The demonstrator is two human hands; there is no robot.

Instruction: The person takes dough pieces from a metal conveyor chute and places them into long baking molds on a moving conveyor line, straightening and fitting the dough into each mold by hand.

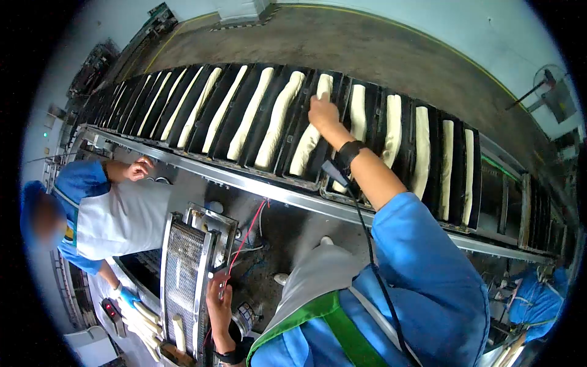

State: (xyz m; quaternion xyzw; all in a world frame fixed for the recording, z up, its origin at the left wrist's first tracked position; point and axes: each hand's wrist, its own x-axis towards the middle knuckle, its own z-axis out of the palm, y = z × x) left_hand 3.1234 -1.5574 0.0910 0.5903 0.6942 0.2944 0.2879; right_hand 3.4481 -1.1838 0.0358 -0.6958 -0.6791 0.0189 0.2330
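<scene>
My right hand (323, 112) reaches over a row of black pans and is closed on the upper part of a long, pale dough strip (306, 148). That strip lies lengthwise in its black pan (287, 160). The wrist and fingers cover part of the dough. My left hand (219, 303) is held low beside a small mesh conveyor (184, 260), fingers apart, with nothing in it. On either side of my right hand, neighbouring pans hold more dough strips, such as one dough strip (280, 119) to the left and another dough strip (392, 129) to the right.
A metal rail (244, 180) runs along the pans' near side. At left, a co-worker in a white apron (122, 223) stands by several short dough pieces (142, 321). A red cable (247, 232) hangs near the mesh conveyor. Another person's blue sleeve (538, 300) shows at lower right.
</scene>
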